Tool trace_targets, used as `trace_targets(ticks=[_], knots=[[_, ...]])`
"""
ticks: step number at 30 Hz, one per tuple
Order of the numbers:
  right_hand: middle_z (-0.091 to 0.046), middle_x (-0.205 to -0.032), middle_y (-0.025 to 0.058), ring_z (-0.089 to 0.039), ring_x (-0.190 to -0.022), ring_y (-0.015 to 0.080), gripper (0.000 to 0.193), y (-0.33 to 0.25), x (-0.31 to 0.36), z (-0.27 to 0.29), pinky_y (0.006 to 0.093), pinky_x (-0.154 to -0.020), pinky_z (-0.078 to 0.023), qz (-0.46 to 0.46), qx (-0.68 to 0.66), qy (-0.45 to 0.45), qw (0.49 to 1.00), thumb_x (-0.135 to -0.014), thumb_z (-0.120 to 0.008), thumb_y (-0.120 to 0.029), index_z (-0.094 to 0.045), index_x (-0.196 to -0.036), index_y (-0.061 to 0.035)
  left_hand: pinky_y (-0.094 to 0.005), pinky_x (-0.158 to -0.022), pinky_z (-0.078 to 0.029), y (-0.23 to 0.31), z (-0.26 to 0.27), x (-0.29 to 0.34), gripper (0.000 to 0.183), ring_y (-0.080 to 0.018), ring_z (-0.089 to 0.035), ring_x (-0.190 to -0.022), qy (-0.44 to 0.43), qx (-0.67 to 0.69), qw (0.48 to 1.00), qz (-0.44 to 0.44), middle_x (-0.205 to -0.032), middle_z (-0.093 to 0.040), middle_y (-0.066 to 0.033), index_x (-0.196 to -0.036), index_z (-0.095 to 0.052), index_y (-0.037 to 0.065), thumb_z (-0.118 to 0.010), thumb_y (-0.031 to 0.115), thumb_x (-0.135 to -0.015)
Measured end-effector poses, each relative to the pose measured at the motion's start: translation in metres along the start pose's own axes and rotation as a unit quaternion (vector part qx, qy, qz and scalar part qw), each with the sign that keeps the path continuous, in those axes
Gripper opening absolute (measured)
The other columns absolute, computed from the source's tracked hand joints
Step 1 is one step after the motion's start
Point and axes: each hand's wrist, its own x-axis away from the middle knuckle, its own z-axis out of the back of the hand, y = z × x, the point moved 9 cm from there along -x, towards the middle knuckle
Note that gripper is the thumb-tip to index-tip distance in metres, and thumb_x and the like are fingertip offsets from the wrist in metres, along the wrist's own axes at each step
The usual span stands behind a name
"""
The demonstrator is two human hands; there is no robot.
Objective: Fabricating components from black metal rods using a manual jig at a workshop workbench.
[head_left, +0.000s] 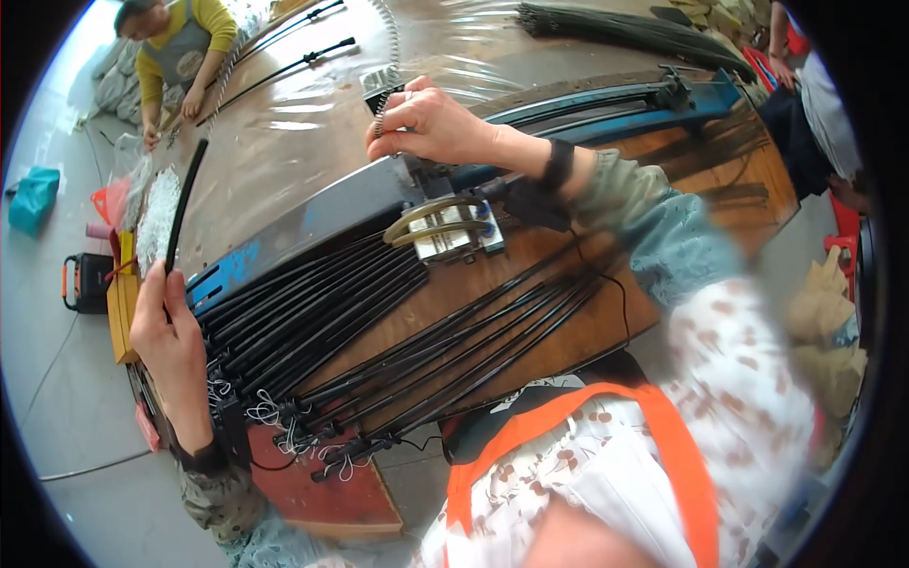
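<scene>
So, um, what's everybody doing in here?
A person is working at a bench. Their left hand holds up a thin black tube, and their right hand pinches a springy metal coil above a long metal rail. Lots of black rods lie on the wood in front of them, some with loops of white string at the near end. At the far left, another person in yellow is bent over the table's edge.
</scene>
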Motion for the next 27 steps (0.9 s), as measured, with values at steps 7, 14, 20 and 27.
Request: trace_targets(ticks=[7,14,20,27], knots=[[-0.068,-0.078,-0.0032,-0.061,-0.091,0.0141,0.016,0.002,-0.015,-0.029,0.0358,-0.096,-0.035,-0.013,0.05,-0.076,0.996,-0.087,-0.071,-0.031,-0.076,-0.087,-0.0164,-0.0314,-0.068,-0.049,-0.029,-0.018,0.015,0.024,-0.0208,-0.061,-0.073,-0.023,-0.018,0.999,0.026,-0.094,-0.07,-0.0192,-0.116,-0.065,-0.005,-0.06,0.01,-0.099],[-0.066,-0.077,-0.0004,-0.061,-0.091,0.0161,0.016,-0.002,-0.013,-0.008,0.0349,-0.096,-0.034,0.008,0.028,-0.037,0.999,-0.089,-0.07,-0.029,-0.075,-0.087,-0.0142,-0.0313,-0.069,-0.05,-0.016,-0.038,0.001,0.024,-0.0204,-0.061,-0.072,-0.032,-0.014,0.999,-0.001,-0.095,-0.07,-0.0197,-0.116,-0.066,-0.005,-0.061,0.011,-0.099],[-0.068,-0.071,0.0054,-0.061,-0.091,0.0219,0.008,-0.013,-0.017,-0.044,0.0404,-0.097,-0.034,0.062,0.191,-0.179,0.963,-0.085,-0.067,-0.018,-0.072,-0.081,-0.013,-0.0333,-0.07,-0.051,-0.013,-0.043,-0.004,0.023,-0.0231,-0.065,-0.075,-0.026,-0.007,0.999,-0.03,-0.098,-0.07,-0.0214,-0.116,-0.066,-0.003,-0.061,0.01,-0.098],[-0.066,-0.082,-0.0015,-0.059,-0.103,0.0201,0.004,0.046,0.119,0.123,0.0443,-0.114,-0.024,0.02,0.375,-0.029,0.926,-0.087,-0.065,-0.012,-0.065,-0.085,-0.0145,-0.0404,-0.072,-0.051,-0.016,-0.073,-0.003,0.021,-0.0376,-0.065,-0.082,-0.108,-0.009,0.993,-0.053,-0.095,-0.069,-0.018,-0.114,-0.066,0.004,-0.062,0.011,-0.095]])
